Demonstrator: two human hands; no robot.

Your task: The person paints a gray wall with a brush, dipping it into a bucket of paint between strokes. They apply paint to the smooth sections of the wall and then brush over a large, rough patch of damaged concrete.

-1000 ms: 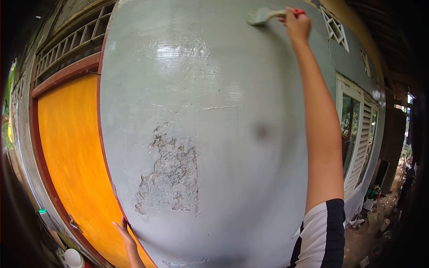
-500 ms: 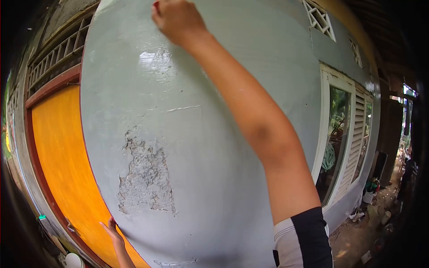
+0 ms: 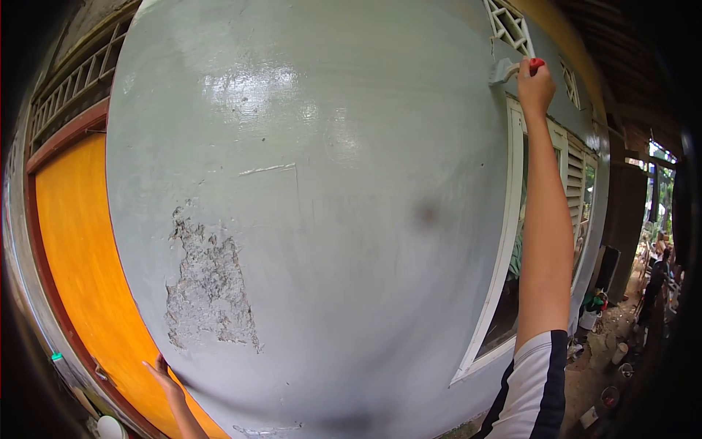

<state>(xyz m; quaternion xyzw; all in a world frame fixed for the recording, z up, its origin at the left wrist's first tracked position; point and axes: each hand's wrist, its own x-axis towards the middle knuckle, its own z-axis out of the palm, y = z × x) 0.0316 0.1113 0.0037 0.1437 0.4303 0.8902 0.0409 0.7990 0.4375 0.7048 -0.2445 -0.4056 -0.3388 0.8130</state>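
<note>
High on the right, my right hand (image 3: 536,91) is closed around the red handle of a paint roller (image 3: 502,72). Its pale head is against the grey wall (image 3: 365,241), just below the lattice vent and above the window. Low on the left, my left hand (image 3: 167,380) is open, thumb apart from the fingers. It is at the wall's edge beside the orange door (image 3: 80,249); whether the fingertips touch the wall is hard to tell.
A rough patch of broken plaster (image 3: 212,289) marks the wall's lower left. On the right are a white-framed window (image 3: 488,293) and a lattice vent (image 3: 506,25). A white bucket (image 3: 111,427) stands at bottom left. Assorted items lie on the ground at right.
My right hand has swept from the wall's upper left to the vent at upper right, bringing the roller into view. The view has shifted slightly right; my left hand remains by the wall edge.
</note>
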